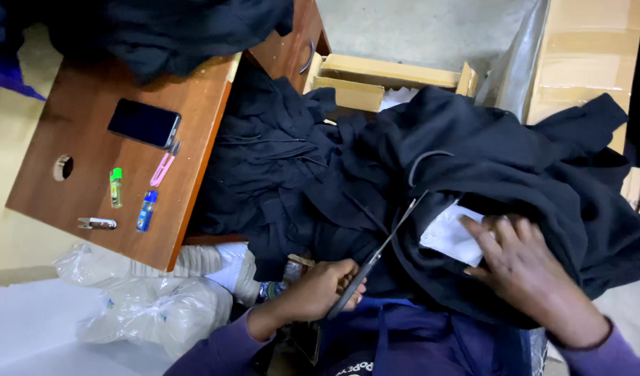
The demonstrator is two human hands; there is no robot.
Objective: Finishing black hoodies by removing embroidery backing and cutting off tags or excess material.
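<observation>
Scissors sitting in the left hand, fingers closing around the handles, blades pointing far-right toward a white label on the dark garment. Handles mostly hidden by the fingers; can't tell whether the blades are parting. Right hand lying flat and open, pressing garment and label edge, gripping nothing. Desk at left carrying a phone, two lighters, pink clip. Garment folds swallowing detail.
</observation>
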